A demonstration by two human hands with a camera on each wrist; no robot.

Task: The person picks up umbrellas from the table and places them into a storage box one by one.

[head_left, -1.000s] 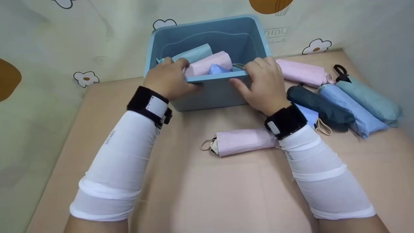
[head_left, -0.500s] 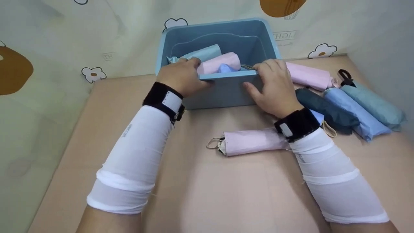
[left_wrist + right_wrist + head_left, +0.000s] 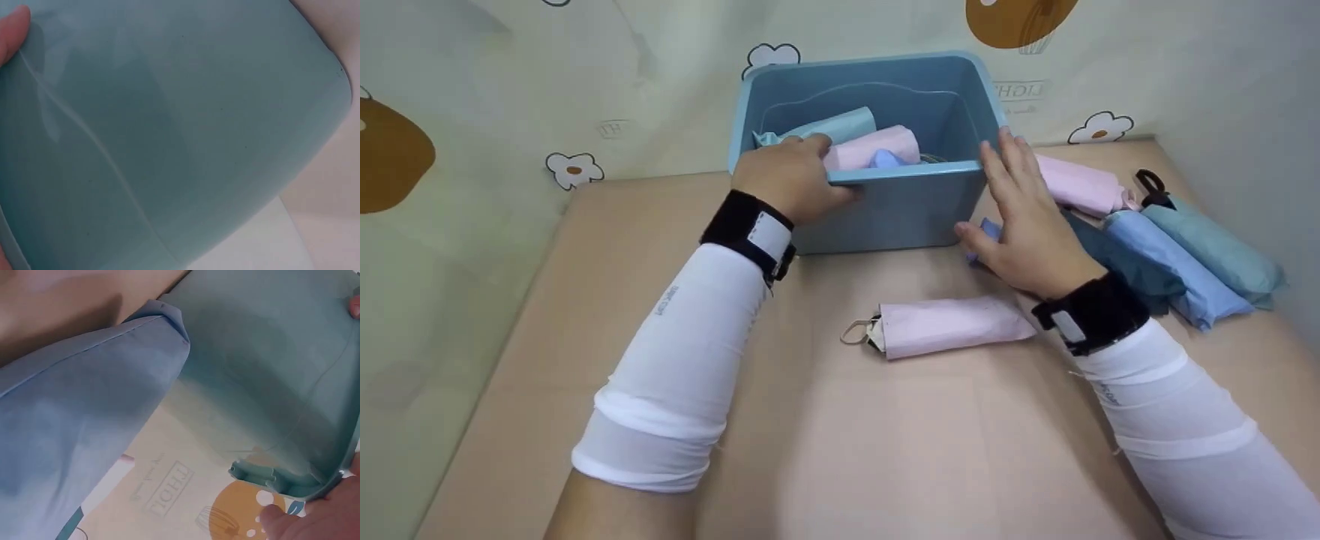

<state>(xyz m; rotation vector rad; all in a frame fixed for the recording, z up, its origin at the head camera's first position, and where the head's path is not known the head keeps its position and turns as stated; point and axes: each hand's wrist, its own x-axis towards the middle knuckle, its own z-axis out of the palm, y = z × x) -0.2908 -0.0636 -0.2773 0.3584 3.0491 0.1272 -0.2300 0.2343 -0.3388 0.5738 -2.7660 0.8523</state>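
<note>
A blue-grey plastic bin [image 3: 900, 217] stands at the back, with teal [image 3: 832, 124] and pink [image 3: 877, 146] folded umbrellas and a bit of blue fabric [image 3: 886, 159] inside. My left hand [image 3: 789, 180] grips its front rim toward the left, thumb outside and fingers over the edge. In the left wrist view the bin's wall [image 3: 169, 112] fills most of the picture. My right hand [image 3: 1031, 225] is at the front right corner, fingers straight and spread, fingertips right at the rim. Beneath that hand lies a blue umbrella [image 3: 95, 399], mostly hidden in the head view.
A pink umbrella [image 3: 952, 326] with a wrist loop lies on the table [image 3: 900, 435] in front of the bin. To the right lie more umbrellas: pink [image 3: 1076, 184], dark green [image 3: 1132, 259], blue [image 3: 1174, 270] and grey-green [image 3: 1219, 247]. A patterned cloth [image 3: 660, 90] hangs behind.
My right hand has let go of the front rim and moved right to the corner, its fingers straightening. My left hand keeps its grip. The head view has shifted slightly.
</note>
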